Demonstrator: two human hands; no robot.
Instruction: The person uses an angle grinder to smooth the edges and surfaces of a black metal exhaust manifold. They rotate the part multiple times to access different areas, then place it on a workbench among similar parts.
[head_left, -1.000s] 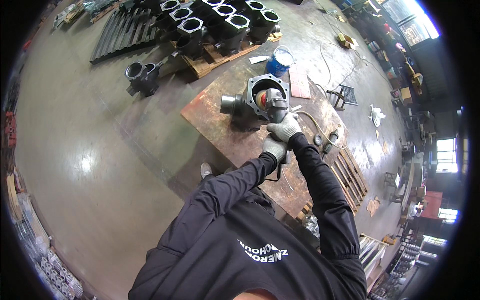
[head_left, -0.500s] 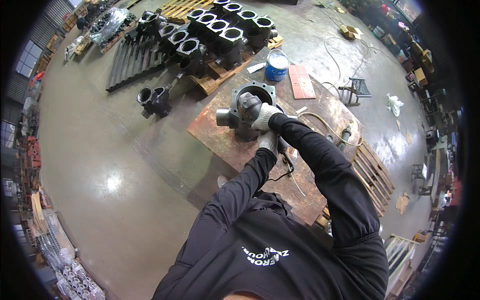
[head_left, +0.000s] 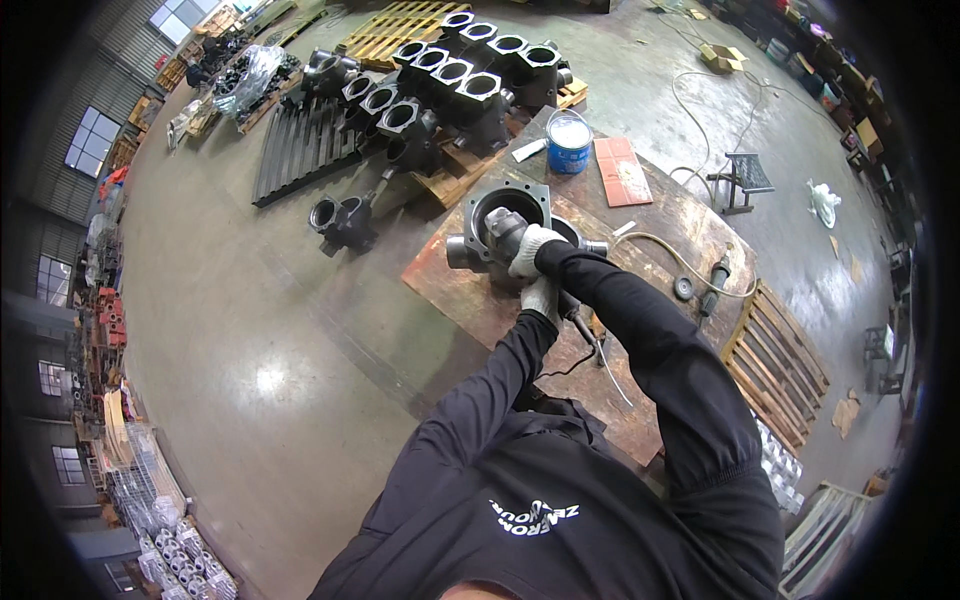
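A dark metal casting (head_left: 482, 212) with an open, flanged round mouth stands on the rusty work table (head_left: 440, 262). My right hand (head_left: 530, 252), in a white knit glove, is closed round the lower end of a grey, rounded metal piece (head_left: 506, 230) that leans into this mouth. Just below it, my gloved left hand (head_left: 540, 299) is closed against the casting's near side. The sleeve and the right hand hide what its fingers hold. A dark tool handle (head_left: 572, 308) with a black cord sticks out to the right of my left hand.
Behind the casting stand a blue can (head_left: 569, 148) and a reddish flat sheet (head_left: 622, 172). A dark hand tool (head_left: 714, 288) with a pale hose lies at the right. Similar castings (head_left: 470, 85) stand on pallets beyond; one casting (head_left: 342, 224) sits on the floor. A stool (head_left: 742, 180) is farther right.
The whole view has shifted, so the surroundings sit lower and farther right. Both hands stay at the casting; the grey piece still leans in its mouth.
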